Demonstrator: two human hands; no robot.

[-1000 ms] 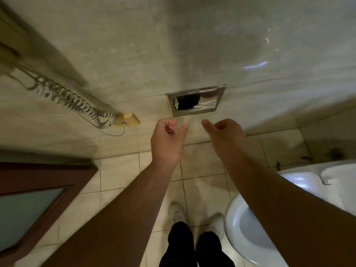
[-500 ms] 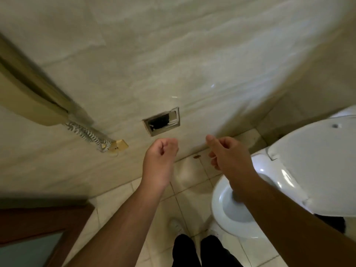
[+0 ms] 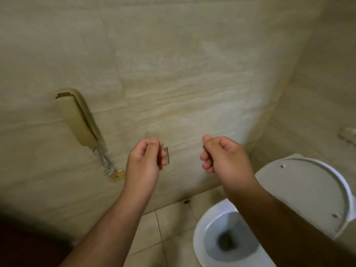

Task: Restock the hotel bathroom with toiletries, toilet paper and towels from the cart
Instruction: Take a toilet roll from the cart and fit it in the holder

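Observation:
My left hand (image 3: 146,160) is raised in front of the beige marble wall, its fingers curled in and nothing visible in it. It covers most of the recessed metal toilet-paper holder (image 3: 166,155); only the holder's right edge shows past my fingers. My right hand (image 3: 224,155) hovers at the same height further right, also curled with nothing seen in it. Neither hand touches the wall. No toiletries, paper roll, towels or cart are in view.
A cream wall phone (image 3: 81,120) with a coiled cord (image 3: 103,160) hangs left of my hands. The white toilet (image 3: 200,239) stands low on the right with its lid (image 3: 300,191) raised. A dark door edge (image 3: 23,241) fills the lower left corner, tiled floor (image 3: 173,224) between.
The view tilted up and swung right, bringing the phone and more wall into sight. Both hands stayed raised and curled; the left one now covers the metal holder, which was open to view before.

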